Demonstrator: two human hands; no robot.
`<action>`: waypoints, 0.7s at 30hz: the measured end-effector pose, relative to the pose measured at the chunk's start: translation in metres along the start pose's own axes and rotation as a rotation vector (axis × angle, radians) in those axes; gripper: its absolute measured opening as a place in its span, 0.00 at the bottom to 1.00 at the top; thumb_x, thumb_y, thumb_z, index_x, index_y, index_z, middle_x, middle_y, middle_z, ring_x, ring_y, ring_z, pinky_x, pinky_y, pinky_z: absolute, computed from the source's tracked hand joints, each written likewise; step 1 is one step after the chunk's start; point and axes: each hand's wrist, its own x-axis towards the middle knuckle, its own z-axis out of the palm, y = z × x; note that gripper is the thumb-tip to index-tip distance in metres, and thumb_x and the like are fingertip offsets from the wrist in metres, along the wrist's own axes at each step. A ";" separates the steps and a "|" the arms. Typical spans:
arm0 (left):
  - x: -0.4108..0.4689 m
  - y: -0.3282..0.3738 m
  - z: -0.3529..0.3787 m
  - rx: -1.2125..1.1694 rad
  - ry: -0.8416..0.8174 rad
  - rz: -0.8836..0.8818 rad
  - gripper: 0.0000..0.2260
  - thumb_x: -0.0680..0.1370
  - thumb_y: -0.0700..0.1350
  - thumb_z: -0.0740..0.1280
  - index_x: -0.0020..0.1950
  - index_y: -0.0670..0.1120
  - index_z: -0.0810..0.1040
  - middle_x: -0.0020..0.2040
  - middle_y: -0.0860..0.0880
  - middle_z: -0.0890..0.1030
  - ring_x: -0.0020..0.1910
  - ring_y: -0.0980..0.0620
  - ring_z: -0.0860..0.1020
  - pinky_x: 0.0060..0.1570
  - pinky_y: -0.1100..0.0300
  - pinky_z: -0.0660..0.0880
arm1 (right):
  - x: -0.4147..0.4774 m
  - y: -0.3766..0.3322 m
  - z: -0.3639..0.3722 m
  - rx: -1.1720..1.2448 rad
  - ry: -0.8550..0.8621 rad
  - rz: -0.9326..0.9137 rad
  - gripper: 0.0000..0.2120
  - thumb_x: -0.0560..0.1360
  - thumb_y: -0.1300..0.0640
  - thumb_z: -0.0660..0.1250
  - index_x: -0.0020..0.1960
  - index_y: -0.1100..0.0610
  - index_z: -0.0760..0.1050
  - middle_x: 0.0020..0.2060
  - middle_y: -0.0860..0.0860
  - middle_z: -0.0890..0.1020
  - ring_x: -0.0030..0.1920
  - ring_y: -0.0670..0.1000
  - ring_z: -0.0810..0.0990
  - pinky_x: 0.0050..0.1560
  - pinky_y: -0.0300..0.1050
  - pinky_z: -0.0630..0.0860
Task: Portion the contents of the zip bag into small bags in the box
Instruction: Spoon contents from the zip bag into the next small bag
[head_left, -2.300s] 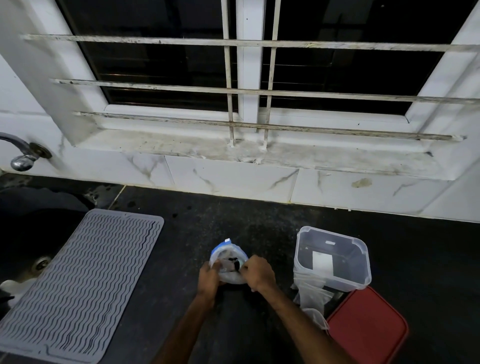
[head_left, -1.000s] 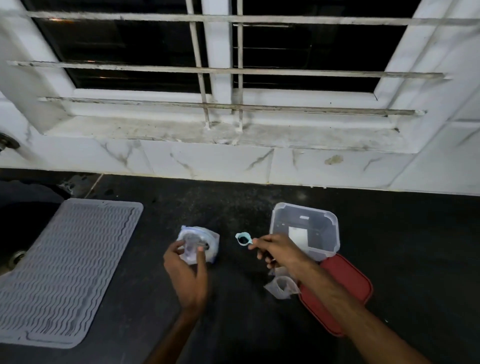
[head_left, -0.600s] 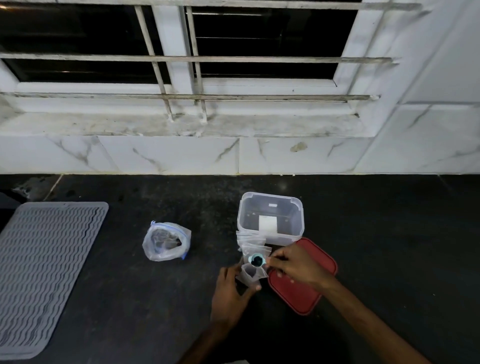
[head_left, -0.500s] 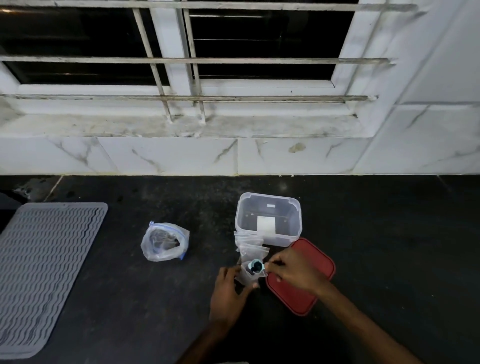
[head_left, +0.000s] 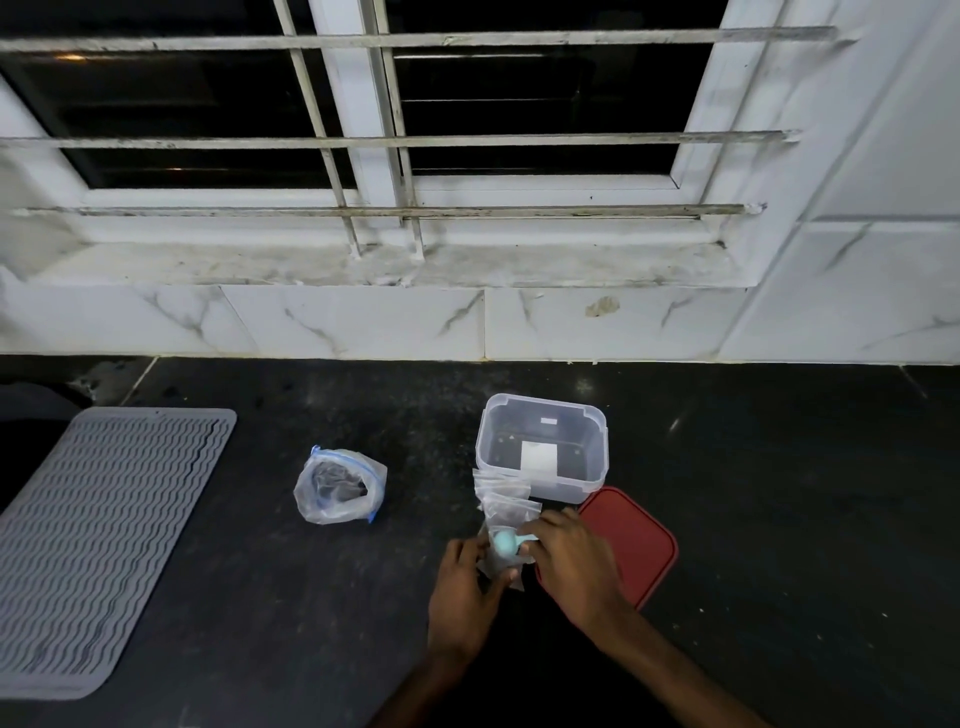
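Observation:
The zip bag (head_left: 340, 486) stands open on the dark counter, with dark contents inside. To its right is the clear plastic box (head_left: 542, 446), open, with a white label at its bottom. Several small clear bags (head_left: 503, 496) lie against the box's front. My left hand (head_left: 464, 584) holds one small bag (head_left: 501, 564) open. My right hand (head_left: 571, 558) pinches a small light-blue scoop (head_left: 503, 541), turned over the mouth of that bag.
The box's red lid (head_left: 634, 540) lies flat right of my hands. A grey ribbed drying mat (head_left: 98, 535) covers the counter at the left. A marble wall and a barred window ledge (head_left: 363, 265) rise behind the counter.
My hands left the zip bag; the right hand carried the scoop to the small bags by the box. The left hand took a small bag, and the scoop has now tipped over.

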 end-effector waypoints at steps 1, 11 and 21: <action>-0.001 0.000 0.000 0.001 -0.001 -0.002 0.18 0.73 0.54 0.71 0.61 0.54 0.75 0.56 0.58 0.73 0.52 0.60 0.76 0.51 0.58 0.77 | -0.001 0.000 0.000 0.011 0.014 0.010 0.14 0.77 0.51 0.64 0.62 0.47 0.77 0.59 0.42 0.77 0.58 0.47 0.73 0.50 0.39 0.70; -0.001 -0.004 -0.011 -0.032 -0.038 -0.015 0.22 0.69 0.59 0.72 0.61 0.60 0.73 0.58 0.62 0.71 0.55 0.61 0.75 0.53 0.59 0.77 | -0.003 0.011 -0.005 0.471 0.180 0.215 0.06 0.74 0.56 0.71 0.49 0.48 0.84 0.44 0.38 0.84 0.43 0.35 0.79 0.44 0.30 0.72; 0.015 -0.025 -0.094 -0.361 0.427 -0.305 0.16 0.74 0.60 0.67 0.54 0.52 0.71 0.48 0.52 0.80 0.47 0.53 0.79 0.52 0.53 0.76 | 0.027 -0.034 -0.026 0.750 0.152 0.185 0.04 0.76 0.57 0.70 0.44 0.52 0.83 0.35 0.45 0.85 0.38 0.42 0.83 0.44 0.39 0.79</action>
